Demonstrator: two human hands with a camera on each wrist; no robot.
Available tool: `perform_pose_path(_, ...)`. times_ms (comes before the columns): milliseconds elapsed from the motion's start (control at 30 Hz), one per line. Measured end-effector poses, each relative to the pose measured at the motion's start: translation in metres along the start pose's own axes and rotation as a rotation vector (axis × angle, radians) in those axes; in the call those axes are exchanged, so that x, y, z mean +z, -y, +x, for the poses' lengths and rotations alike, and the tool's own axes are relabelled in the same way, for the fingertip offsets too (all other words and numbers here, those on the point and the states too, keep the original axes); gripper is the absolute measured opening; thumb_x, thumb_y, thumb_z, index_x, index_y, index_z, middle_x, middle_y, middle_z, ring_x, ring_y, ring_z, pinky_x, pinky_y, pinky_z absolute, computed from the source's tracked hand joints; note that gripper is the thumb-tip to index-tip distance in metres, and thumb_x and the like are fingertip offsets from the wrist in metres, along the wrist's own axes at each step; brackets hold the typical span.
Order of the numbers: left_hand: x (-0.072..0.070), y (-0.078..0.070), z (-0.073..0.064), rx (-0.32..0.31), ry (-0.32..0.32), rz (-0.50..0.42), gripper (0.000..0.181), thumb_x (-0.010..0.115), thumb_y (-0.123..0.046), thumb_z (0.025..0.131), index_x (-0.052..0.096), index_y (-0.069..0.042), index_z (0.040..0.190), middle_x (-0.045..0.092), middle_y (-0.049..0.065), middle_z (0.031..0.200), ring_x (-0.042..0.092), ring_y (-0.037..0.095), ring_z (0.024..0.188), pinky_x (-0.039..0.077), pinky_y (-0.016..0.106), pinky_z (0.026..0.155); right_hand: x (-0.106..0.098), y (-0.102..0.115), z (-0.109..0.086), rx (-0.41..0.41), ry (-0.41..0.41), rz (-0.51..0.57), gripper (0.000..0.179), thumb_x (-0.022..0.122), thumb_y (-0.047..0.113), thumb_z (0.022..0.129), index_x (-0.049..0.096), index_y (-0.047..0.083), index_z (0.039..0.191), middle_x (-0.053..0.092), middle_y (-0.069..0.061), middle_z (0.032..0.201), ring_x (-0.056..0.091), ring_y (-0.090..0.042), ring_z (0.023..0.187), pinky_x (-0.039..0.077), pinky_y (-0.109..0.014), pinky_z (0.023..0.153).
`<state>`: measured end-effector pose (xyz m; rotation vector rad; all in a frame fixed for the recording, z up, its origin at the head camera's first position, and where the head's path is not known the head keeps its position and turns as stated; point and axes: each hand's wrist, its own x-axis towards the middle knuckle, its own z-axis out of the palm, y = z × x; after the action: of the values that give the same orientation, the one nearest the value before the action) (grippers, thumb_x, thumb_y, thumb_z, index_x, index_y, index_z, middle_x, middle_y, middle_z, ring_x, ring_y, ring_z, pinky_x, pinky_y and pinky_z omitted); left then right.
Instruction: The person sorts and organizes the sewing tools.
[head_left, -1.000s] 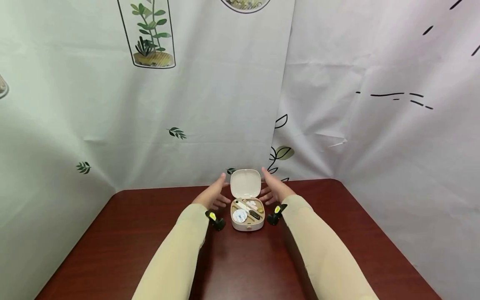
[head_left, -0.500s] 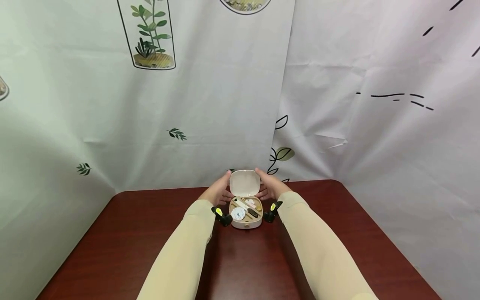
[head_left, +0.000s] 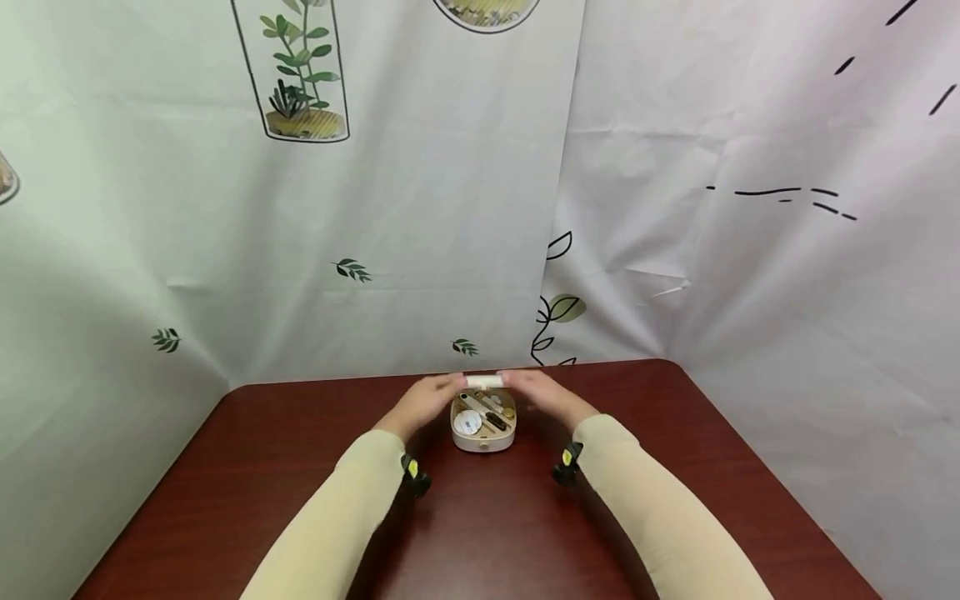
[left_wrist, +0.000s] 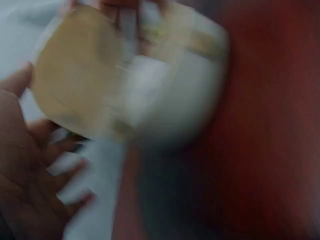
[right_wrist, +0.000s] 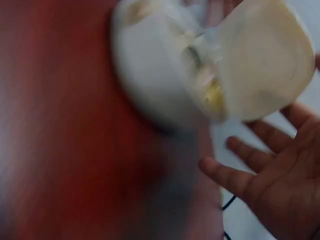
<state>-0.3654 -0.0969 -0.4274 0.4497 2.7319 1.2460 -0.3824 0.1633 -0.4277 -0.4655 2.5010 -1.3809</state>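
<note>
A small cream box (head_left: 483, 445) with a hinged lid (head_left: 484, 381) sits near the table's back edge. In its base lie a white disc (head_left: 468, 422), a slim white tool with a black end (head_left: 496, 422) and a small yellow item (head_left: 509, 412). The lid leans forward over the back of the base, seen edge-on from the head. At the lid's left end is my left hand (head_left: 426, 402), its fingers spread behind it in the blurred left wrist view. My right hand (head_left: 551, 395) touches the right end, with extended fingers beside the lid (right_wrist: 270, 57) in the right wrist view.
The dark red table (head_left: 300, 483) ends just behind the box, against a white printed cloth (head_left: 442, 208). A black wrist camera (head_left: 415, 475) sits on the left wrist, another (head_left: 567, 464) on the right. A thin dark cable (right_wrist: 229, 202) hangs beyond the table edge.
The lid has tipped forward from upright to nearly level. Both hands have moved from beside the upright lid to its ends, wrists farther apart.
</note>
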Motion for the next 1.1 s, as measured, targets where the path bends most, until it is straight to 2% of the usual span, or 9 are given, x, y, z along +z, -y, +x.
perform_pose_path(100,0.002,0.012,-0.013,0.179,0.002,0.325,0.063,0.063,-0.050,0.097,0.055,-0.014,0.147,0.053,0.008,0.149,0.042,0.031,0.144,0.031,0.055,0.117,0.002,-0.016,-0.008,-0.183,0.071,-0.344,0.063,0.060,0.047,0.100,0.047,0.017,0.154,0.041,-0.011,0.158,0.037,-0.031,0.146,0.035,-0.055,0.114)
perform_pose_path(133,0.003,0.015,-0.014,0.215,0.005,0.406,0.064,0.065,-0.050,0.096,0.055,-0.014,0.147,0.053,0.007,0.150,0.040,0.031,0.144,0.030,0.056,0.117,0.001,-0.019,-0.009,-0.227,0.080,-0.431,0.066,0.061,0.048,0.099,0.043,0.020,0.156,0.037,-0.010,0.161,0.034,-0.030,0.148,0.033,-0.055,0.116)
perform_pose_path(200,0.002,0.014,-0.016,0.267,-0.004,0.527,0.065,0.067,-0.050,0.094,0.056,-0.013,0.147,0.053,0.007,0.149,0.039,0.031,0.145,0.027,0.058,0.118,0.000,-0.022,-0.008,-0.271,0.104,-0.511,0.070,0.061,0.050,0.098,0.038,0.022,0.158,0.033,-0.011,0.163,0.030,-0.030,0.150,0.032,-0.056,0.116)
perform_pose_path(267,0.002,0.011,-0.014,0.282,-0.030,0.589,0.066,0.068,-0.052,0.092,0.058,-0.012,0.144,0.056,0.007,0.146,0.040,0.031,0.144,0.026,0.060,0.117,-0.002,-0.021,-0.005,-0.280,0.101,-0.523,0.069,0.062,0.050,0.098,0.039,0.023,0.158,0.034,-0.010,0.162,0.031,-0.029,0.150,0.032,-0.056,0.116)
perform_pose_path(467,0.008,0.006,-0.012,0.258,-0.015,0.636,0.065,0.069,-0.052,0.092,0.060,-0.012,0.143,0.058,0.006,0.145,0.041,0.032,0.144,0.028,0.057,0.118,-0.005,-0.022,-0.005,-0.236,0.145,-0.514,0.069,0.060,0.049,0.099,0.037,0.024,0.159,0.030,-0.008,0.164,0.030,-0.029,0.150,0.031,-0.056,0.116)
perform_pose_path(567,0.012,0.005,-0.012,0.265,-0.021,0.639,0.065,0.068,-0.052,0.092,0.061,-0.012,0.142,0.058,0.007,0.144,0.042,0.033,0.143,0.029,0.058,0.117,-0.006,-0.024,-0.007,-0.218,0.148,-0.493,0.068,0.061,0.047,0.099,0.037,0.024,0.159,0.029,-0.008,0.165,0.030,-0.031,0.150,0.031,-0.057,0.116)
perform_pose_path(867,0.010,0.006,-0.010,0.245,-0.053,0.662,0.066,0.069,-0.054,0.091,0.061,-0.014,0.142,0.059,0.006,0.144,0.043,0.032,0.142,0.029,0.058,0.117,-0.003,-0.023,0.000,-0.230,0.144,-0.470,0.069,0.058,0.046,0.100,0.034,0.021,0.160,0.027,-0.011,0.165,0.028,-0.032,0.150,0.028,-0.059,0.117)
perform_pose_path(967,0.011,0.007,-0.006,0.241,-0.066,0.653,0.066,0.068,-0.055,0.091,0.061,-0.014,0.142,0.059,0.005,0.143,0.043,0.032,0.141,0.028,0.058,0.117,-0.003,-0.022,0.002,-0.208,0.124,-0.456,0.067,0.059,0.043,0.101,0.035,0.021,0.159,0.028,-0.011,0.165,0.029,-0.032,0.150,0.028,-0.059,0.117)
perform_pose_path(1100,0.010,0.008,-0.005,0.204,-0.073,0.604,0.063,0.065,-0.056,0.093,0.063,-0.014,0.140,0.059,0.005,0.143,0.043,0.034,0.142,0.028,0.059,0.116,-0.003,-0.018,0.002,-0.148,0.126,-0.361,0.070,0.062,0.041,0.099,0.032,0.023,0.161,0.027,-0.009,0.165,0.026,-0.032,0.151,0.025,-0.058,0.118)
